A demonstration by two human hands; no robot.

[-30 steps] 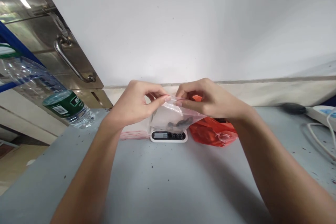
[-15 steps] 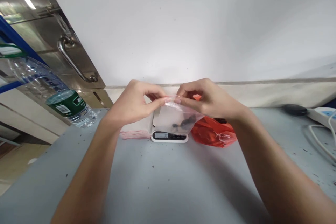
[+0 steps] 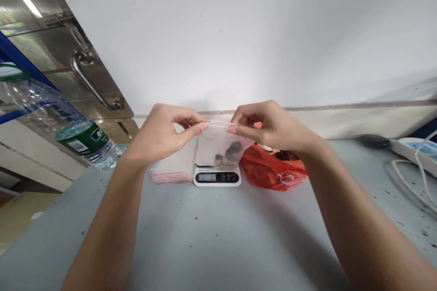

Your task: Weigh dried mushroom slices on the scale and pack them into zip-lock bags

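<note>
Two hands share one clear bag (image 3: 213, 143), held up by its top edge over the scale. Inside it, toward the lower right, lie a few dark pieces (image 3: 234, 149), blurred by the film. Whether the bag's bottom touches the scale, I cannot tell.

The left hand (image 3: 167, 134) pinches the top edge at its left end between thumb and fingers; the right hand (image 3: 269, 127) pinches it farther right the same way. The hands are a little apart, with the edge running nearly level between them.

Below sits the white scale (image 3: 217, 184), its black front panel facing the person and its display (image 3: 207, 177) reading 0.0. Part of its plate shows through the bag. Just left of the scale lies a stack of flat bags (image 3: 172, 176) with red lines along the near edge. To the right is a red bag (image 3: 273, 173), its mouth open on pale and dark pieces (image 3: 268, 148), partly hidden by the right hand.

All this rests on a grey table (image 3: 205, 254) dotted with dark specks, against a white wall (image 3: 221, 45). By the left edge is a bottle (image 3: 80, 138) with a green label, partly filled; behind it, a metal door (image 3: 51, 50) with a curved handle (image 3: 92, 84). Far right are a black object (image 3: 374, 141) and a white cable (image 3: 408, 186).
</note>
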